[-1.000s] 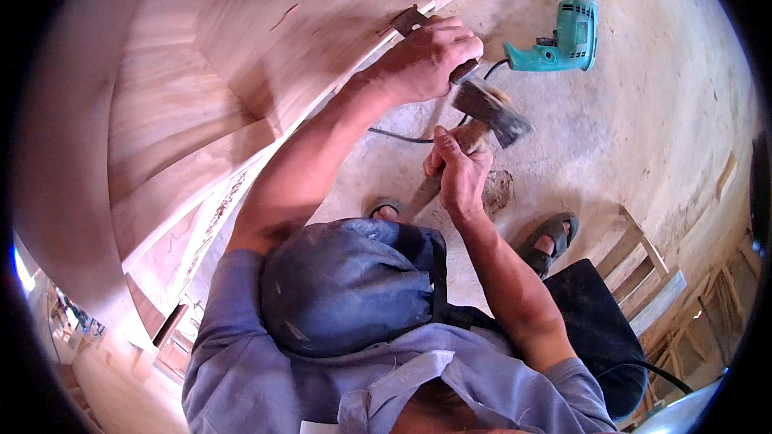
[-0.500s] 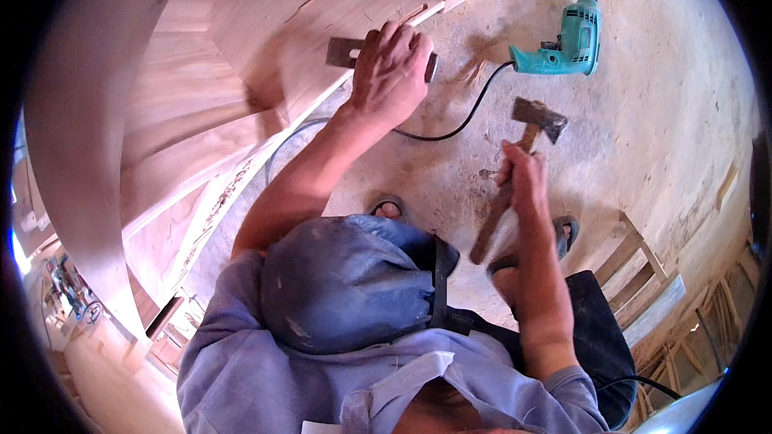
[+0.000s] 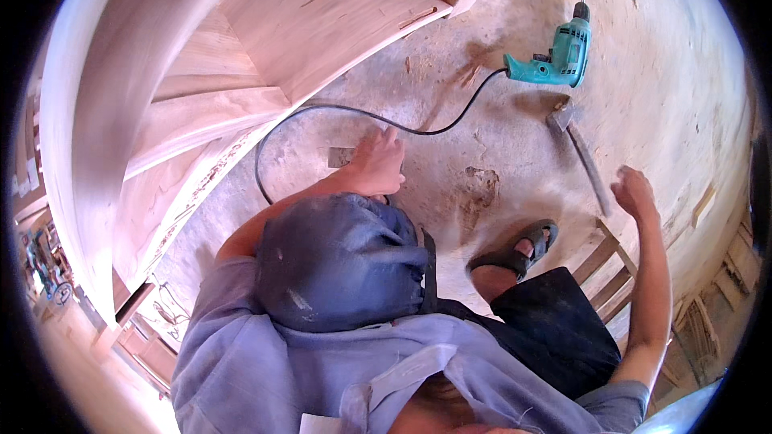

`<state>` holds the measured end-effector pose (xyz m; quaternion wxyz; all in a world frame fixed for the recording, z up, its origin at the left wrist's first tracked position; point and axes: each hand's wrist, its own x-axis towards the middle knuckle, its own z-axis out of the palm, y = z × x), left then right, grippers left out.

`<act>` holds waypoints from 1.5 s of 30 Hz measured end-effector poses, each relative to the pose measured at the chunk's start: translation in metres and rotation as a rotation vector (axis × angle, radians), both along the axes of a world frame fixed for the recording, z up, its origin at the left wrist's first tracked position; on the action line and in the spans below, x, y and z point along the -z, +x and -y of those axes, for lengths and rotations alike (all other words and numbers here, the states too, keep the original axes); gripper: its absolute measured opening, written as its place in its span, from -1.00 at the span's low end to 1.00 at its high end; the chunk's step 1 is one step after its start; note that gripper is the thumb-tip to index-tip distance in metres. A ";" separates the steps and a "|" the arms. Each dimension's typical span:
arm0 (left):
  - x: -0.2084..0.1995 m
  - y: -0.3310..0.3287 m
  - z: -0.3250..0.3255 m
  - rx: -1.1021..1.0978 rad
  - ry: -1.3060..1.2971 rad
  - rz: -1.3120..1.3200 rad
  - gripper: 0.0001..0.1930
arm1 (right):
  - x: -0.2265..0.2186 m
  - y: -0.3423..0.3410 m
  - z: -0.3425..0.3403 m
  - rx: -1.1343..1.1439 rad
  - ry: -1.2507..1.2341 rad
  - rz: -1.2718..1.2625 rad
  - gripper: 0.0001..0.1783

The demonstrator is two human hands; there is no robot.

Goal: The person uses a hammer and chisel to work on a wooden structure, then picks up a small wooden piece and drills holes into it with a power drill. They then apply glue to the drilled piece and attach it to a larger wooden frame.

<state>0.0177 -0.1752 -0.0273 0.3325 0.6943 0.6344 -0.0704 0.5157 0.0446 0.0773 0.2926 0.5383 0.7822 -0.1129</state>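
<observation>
grey flat tool [image 3: 341,157] is clasped in left grip [image 3: 375,162], right grip [image 3: 635,193] half-curled near hammer [image 3: 585,163].

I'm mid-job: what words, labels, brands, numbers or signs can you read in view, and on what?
None can be read.
Teal drill: any markings are too small to read.
Hammer: no lettering visible.
Flat metal piece in the left hand: too blurred to tell.
</observation>
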 end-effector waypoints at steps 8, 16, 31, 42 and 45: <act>-0.021 -0.025 -0.098 -0.202 0.839 -0.086 -0.41 | -0.086 0.024 0.002 0.002 0.045 -0.051 -0.67; -0.027 0.019 -0.116 0.415 0.366 0.429 -0.52 | -0.081 0.022 0.028 0.057 -0.015 -0.262 -0.66; -0.053 -0.052 -0.072 0.250 -0.107 0.078 -0.42 | 0.042 0.013 0.080 0.014 -0.193 -0.510 -0.63; 0.024 -0.021 0.059 0.057 0.126 0.040 -0.40 | 0.021 -0.186 0.025 -0.681 -0.293 -0.535 -0.66; 0.021 -0.028 0.059 0.118 -0.046 0.163 -0.62 | 0.066 -0.274 0.087 -0.437 -0.357 -0.747 -0.54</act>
